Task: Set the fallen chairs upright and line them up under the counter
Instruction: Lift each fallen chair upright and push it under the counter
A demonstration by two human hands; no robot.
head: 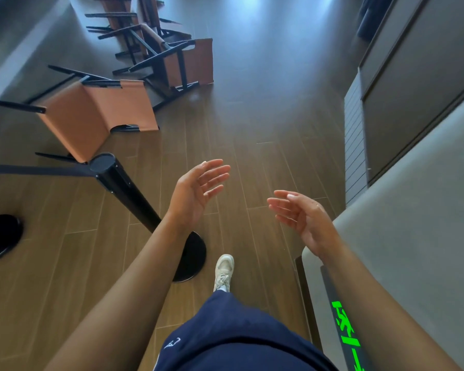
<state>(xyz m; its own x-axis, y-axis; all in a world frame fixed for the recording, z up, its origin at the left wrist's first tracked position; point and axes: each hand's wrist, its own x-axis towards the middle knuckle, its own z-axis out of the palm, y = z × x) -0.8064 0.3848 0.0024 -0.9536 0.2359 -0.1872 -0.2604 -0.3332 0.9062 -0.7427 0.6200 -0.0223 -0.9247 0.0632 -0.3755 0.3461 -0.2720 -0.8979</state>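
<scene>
Several orange-brown chairs with black metal legs lie tipped over on the wooden floor along the grey counter point(16, 62) at the left. The nearest fallen chair point(91, 113) lies on its side, legs pointing left. A second fallen chair point(182, 62) lies beyond it, and more chairs point(126, 20) are tangled further back. My left hand point(198, 188) and my right hand point(300, 215) are raised in front of me, palms facing each other, fingers relaxed, holding nothing. Both hands are well short of the nearest chair.
A black barrier post point(126, 188) with a round base point(193, 255) and a stretched belt point(32, 170) stands just left of my left arm. Another round base point(0, 236) sits at the far left. A grey wall with a green floor-level sign point(346, 333) runs along the right.
</scene>
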